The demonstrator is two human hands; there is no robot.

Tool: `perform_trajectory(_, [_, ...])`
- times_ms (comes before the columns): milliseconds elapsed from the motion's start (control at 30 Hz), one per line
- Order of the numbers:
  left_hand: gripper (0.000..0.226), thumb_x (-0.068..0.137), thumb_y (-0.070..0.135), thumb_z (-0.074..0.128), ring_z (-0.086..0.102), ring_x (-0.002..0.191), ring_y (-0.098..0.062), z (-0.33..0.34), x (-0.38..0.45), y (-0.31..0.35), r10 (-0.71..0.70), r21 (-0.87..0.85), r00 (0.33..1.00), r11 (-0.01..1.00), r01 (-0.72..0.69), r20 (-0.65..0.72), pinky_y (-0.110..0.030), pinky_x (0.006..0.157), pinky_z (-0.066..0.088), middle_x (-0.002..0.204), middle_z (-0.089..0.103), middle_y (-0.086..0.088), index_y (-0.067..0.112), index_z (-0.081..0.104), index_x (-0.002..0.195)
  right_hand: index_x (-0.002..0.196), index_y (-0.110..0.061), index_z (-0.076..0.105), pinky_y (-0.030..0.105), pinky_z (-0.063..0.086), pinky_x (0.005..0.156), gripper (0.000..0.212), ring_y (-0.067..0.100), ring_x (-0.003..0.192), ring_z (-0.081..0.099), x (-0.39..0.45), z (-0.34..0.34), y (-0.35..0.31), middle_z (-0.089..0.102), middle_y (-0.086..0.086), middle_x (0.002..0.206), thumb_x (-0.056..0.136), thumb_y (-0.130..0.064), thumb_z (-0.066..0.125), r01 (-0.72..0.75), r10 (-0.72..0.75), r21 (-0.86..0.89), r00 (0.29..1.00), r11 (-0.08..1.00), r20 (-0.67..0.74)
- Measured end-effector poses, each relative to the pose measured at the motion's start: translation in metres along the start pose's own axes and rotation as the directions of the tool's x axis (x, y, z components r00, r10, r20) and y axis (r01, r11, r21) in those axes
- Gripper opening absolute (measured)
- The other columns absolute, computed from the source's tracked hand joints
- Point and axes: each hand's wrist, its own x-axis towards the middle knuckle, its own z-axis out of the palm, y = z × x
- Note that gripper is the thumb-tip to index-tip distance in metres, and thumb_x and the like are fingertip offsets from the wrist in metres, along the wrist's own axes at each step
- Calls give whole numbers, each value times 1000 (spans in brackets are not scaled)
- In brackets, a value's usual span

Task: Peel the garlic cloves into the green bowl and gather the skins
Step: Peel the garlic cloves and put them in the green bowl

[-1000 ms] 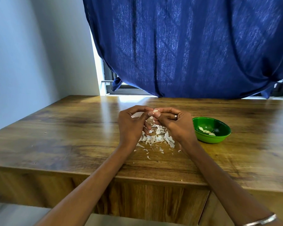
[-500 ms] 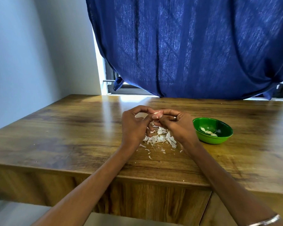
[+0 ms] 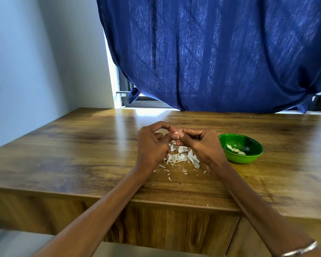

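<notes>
Both hands meet above the middle of the counter. The left hand (image 3: 152, 145) has its fingers curled, thumb and forefinger tips pinching one side of a garlic clove (image 3: 178, 133). The right hand (image 3: 202, 143) pinches the same clove from the other side, fingers likewise curled. The clove is small and pale, held clear of the surface between the fingertips of both hands; how much skin remains on it cannot be told.

Directly below the hands, a heap of white skins (image 3: 182, 156) lies on the counter (image 3: 72, 154), with loose flakes scattered toward the near edge.

Just to the right of the right hand stands the green bowl (image 3: 248, 158), upright, apart from the hand and the skins. Several peeled cloves (image 3: 234, 149) lie on its floor.

A metal bangle (image 3: 302, 249) sits on the right wrist at the lower corner of the view.

The counter is wood-grained, with a panelled front below. Behind its far edge hangs a dark blue curtain (image 3: 211, 52) covering most of a window (image 3: 137, 102); a pale wall (image 3: 26, 71) stands to the left.
</notes>
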Motion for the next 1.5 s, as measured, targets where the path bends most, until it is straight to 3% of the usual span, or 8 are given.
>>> perform_trajectory(133, [21, 88, -12, 65, 59, 36, -17, 0, -2, 0, 50, 0, 999, 999, -50, 12, -36, 37, 50, 60, 67, 10, 7, 73, 85, 91, -22, 77, 31, 63, 79, 20, 18, 77, 77, 0, 2, 1, 79, 2, 89, 90, -2, 71, 6, -6, -5, 1000, 1000, -26])
perform_trajectory(367, [5, 90, 4, 75, 62, 42, -24, 8, -1, 10, 6, -178, 999, 984, -13, -42, -41, 43, 58, 62, 69, -14, 8, 76, 93, 90, -20, 74, 29, 61, 77, 15, 16, 77, 76, 2, 6, -1, 78, 4, 83, 90, -5, 71, -30, 47, 171, 994, 985, -101])
perform_trajectory(533, [8, 92, 7, 74, 62, 41, -20, 7, 1, 9, -29, -175, 997, 984, 17, -67, -27, 39, 50, 83, 77, 0, 5, 77, 99, 96, -12, 73, 23, 60, 75, 12, 16, 81, 76, 2, 6, -4, 78, 7, 86, 89, -4, 70, -68, 87, 227, 993, 971, -76])
perform_trajectory(700, [6, 93, 9, 74, 63, 41, -21, 7, 2, 7, -18, -126, 997, 992, 8, -74, -25, 38, 45, 90, 76, 1, 7, 76, 99, 95, -13, 73, 22, 60, 74, 14, 16, 83, 76, 2, 7, -5, 78, 8, 87, 91, -2, 67, -99, 118, 242, 991, 965, -67])
perform_trajectory(933, [5, 96, 11, 71, 67, 46, -16, 10, -1, 6, 59, -30, 996, 998, -61, -67, -24, 38, 46, 93, 74, 3, 9, 73, 101, 94, -7, 73, 21, 61, 76, 11, 14, 78, 74, 4, 6, -6, 78, 9, 85, 88, 1, 69, -201, 233, 374, 971, 905, -43])
perform_trajectory(1167, [5, 98, 12, 68, 67, 47, -21, 11, -2, 6, 43, -16, 999, 999, -44, -20, -33, 37, 51, 93, 72, 2, 9, 67, 103, 94, -6, 72, 20, 61, 73, 12, 14, 77, 74, 4, 4, -6, 77, 11, 85, 85, 2, 70, -224, 267, 432, 963, 874, -43])
perform_trajectory(1333, [8, 96, 13, 72, 67, 47, -16, 9, -4, 10, 25, -14, 999, 1000, -25, -46, -24, 37, 47, 91, 73, 3, 10, 70, 102, 97, -4, 72, 22, 61, 77, 11, 17, 82, 75, 5, 4, -3, 78, 13, 91, 87, 0, 70, -207, 240, 409, 970, 889, -31])
perform_trajectory(1500, [7, 95, 13, 73, 66, 46, -23, 11, -1, 6, 2, -98, 1000, 995, -2, 4, -31, 37, 50, 89, 74, 2, 10, 72, 101, 94, -7, 74, 21, 58, 72, 20, 17, 83, 75, 6, 2, -1, 78, 11, 93, 75, -8, 79, -149, 199, 347, 973, 926, -114])
